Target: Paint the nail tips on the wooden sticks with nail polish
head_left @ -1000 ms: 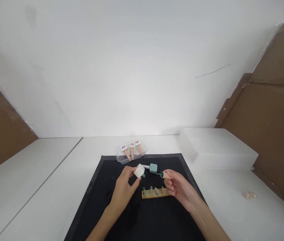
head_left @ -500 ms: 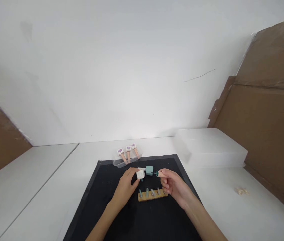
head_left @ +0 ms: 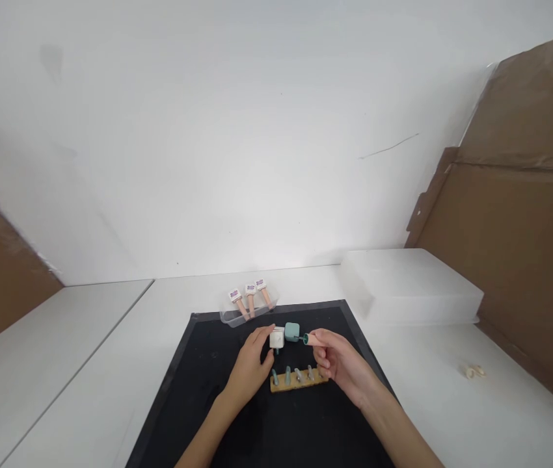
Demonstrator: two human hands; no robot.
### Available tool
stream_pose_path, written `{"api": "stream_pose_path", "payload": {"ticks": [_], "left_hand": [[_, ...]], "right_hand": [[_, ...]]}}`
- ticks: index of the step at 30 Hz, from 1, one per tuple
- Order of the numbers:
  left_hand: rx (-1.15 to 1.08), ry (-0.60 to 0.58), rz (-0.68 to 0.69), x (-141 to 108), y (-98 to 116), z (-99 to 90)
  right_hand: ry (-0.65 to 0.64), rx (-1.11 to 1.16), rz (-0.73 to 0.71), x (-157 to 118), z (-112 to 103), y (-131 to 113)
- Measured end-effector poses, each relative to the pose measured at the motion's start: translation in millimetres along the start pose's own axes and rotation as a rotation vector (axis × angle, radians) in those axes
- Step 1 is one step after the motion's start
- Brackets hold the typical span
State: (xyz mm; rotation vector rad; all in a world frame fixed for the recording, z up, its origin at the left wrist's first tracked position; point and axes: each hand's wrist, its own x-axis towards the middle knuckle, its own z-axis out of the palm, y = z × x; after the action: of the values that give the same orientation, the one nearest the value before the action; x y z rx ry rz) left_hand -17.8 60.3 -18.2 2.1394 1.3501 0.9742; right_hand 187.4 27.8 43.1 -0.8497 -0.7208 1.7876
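Note:
My left hand (head_left: pixel 253 361) has its fingers bent around the left side of a small white block-shaped piece (head_left: pixel 277 338), thumb below and fingertips above. Just right of that piece is a teal square bottle (head_left: pixel 292 331). My right hand (head_left: pixel 337 359) pinches a pink tubular cap (head_left: pixel 313 340), its thin brush pointing left at the teal bottle. Below both hands, a yellowish strip (head_left: pixel 300 383) bears several upright nail-shaped tips in green and pale tones; the right hand's lower fingers hang over its right end.
Under everything lies a black mat (head_left: pixel 208 364). Behind it, a clear tray (head_left: pixel 232 318) holds three white-and-pink bottles (head_left: pixel 250 298). At the back right stands a translucent white box (head_left: pixel 413 286). Small beige rings (head_left: pixel 475 372) lie on the white table at right.
The white piece has turned slightly and shifted right against the teal bottle, and my left fingers have opened a little around it. My right hand has hardly moved.

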Motion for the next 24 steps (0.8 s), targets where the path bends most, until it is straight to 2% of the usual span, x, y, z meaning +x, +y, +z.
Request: {"api": "stream_pose_path", "payload": {"ticks": [4,8,13,19,24], "left_hand": [[-0.002,0.042,0.006,-3,-2,-8.3],[-0.006,0.063,-0.002,-11,7,-28.4],[0.002,-0.194,0.039,-20,26,-44.3],[0.021,-0.351,0.03,-24,26,-36.3],[0.04,-0.343,-0.047,-24,19,-19.3]], "right_hand": [[0.004,0.003,-0.006,3,-1,1],[0.006,0.014,-0.036,5,-5,0],[0.016,0.028,-0.095,10,-13,-2],[0.051,0.035,-0.189,16,-16,1],[0.053,0.021,-0.226,15,-14,6]]}}
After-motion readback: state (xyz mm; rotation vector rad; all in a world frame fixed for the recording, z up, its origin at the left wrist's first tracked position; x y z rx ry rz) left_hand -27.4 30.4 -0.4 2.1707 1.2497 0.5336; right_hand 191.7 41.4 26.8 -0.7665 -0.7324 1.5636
